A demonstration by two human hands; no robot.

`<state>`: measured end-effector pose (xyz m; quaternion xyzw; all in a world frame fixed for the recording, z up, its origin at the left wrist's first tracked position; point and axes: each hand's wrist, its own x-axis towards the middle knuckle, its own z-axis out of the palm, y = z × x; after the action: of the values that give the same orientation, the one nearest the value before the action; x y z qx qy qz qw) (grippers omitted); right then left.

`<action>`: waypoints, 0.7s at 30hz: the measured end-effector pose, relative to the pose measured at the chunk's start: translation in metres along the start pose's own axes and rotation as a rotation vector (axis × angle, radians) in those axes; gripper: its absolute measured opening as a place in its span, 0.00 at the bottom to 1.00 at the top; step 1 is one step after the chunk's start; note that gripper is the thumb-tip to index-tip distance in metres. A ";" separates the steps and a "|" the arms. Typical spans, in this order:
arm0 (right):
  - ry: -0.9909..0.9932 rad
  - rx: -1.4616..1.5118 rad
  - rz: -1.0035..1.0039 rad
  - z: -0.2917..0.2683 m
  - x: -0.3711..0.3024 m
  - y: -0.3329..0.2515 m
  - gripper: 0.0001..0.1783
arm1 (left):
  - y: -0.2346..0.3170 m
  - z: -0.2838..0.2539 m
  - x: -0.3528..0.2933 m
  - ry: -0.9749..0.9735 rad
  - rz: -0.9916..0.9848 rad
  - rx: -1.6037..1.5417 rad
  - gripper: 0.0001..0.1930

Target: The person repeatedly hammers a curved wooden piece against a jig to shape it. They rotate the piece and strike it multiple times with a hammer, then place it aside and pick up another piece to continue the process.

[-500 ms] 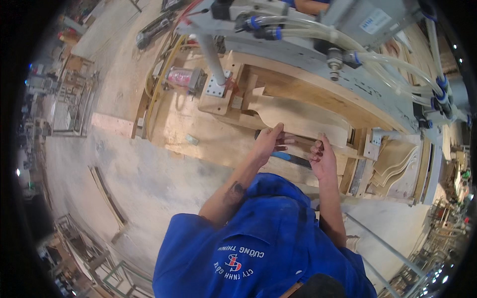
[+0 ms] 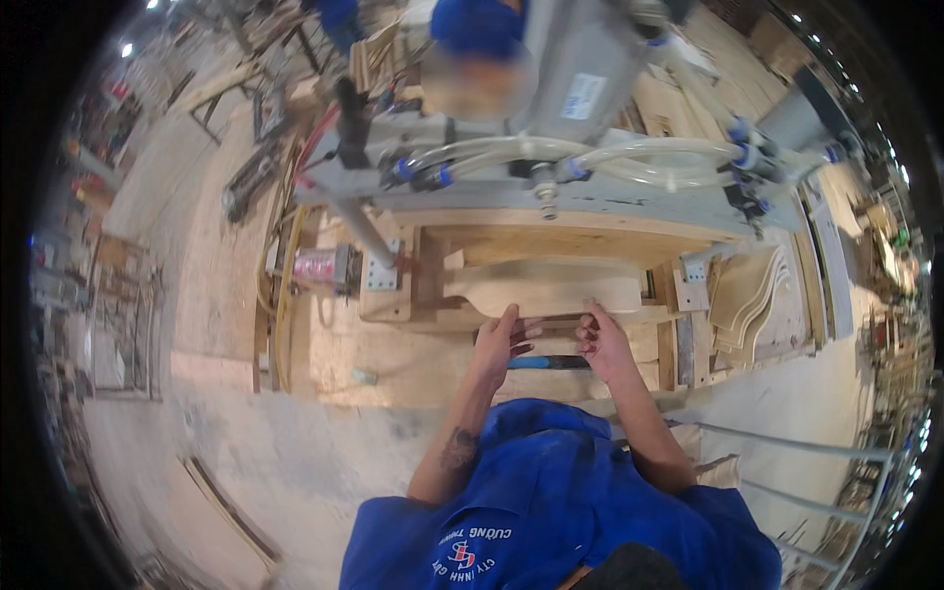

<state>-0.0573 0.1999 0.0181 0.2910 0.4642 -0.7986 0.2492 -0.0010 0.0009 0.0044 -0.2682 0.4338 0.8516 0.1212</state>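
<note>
A pale, curved wooden panel (image 2: 551,285) lies level at the opening of a wooden press mould (image 2: 570,239). My left hand (image 2: 504,339) pinches its near edge left of the middle, thumb on top and fingers beneath. On the same edge, farther right, my right hand (image 2: 602,341) grips it the same way. The panel's far edge sits inside the mould's recess. Just below my hands, a tool with a blue handle (image 2: 531,363) and a dark end lies on the wooden bench (image 2: 423,369).
Above the mould runs a grey machine frame with clear air hoses (image 2: 659,147). A metal rod (image 2: 362,231) stands at the mould's left, near a reddish clear cylinder (image 2: 323,265). Curved wood sheets (image 2: 752,295) are stacked at right. Another person's blue cap (image 2: 477,25) shows beyond the frame.
The view has turned, so the mould now sits level and farther left. Both hands keep hold of the panel's near edge. A blue-capped person has come into view at the top.
</note>
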 end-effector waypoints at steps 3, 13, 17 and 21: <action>-0.063 0.004 -0.018 -0.004 0.002 0.001 0.12 | -0.004 0.001 0.002 0.020 -0.013 -0.026 0.21; -0.071 -0.079 -0.009 -0.009 0.008 0.005 0.13 | -0.019 -0.017 0.020 0.074 -0.054 -0.035 0.21; -0.072 -0.113 -0.016 -0.008 0.006 0.005 0.15 | -0.020 -0.019 0.020 0.071 -0.040 -0.061 0.20; -0.115 -0.151 -0.045 -0.012 0.005 0.003 0.16 | -0.020 -0.020 0.020 0.059 -0.065 -0.067 0.20</action>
<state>-0.0558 0.2084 0.0084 0.2147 0.5144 -0.7820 0.2788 -0.0017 -0.0038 -0.0295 -0.3111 0.3996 0.8529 0.1270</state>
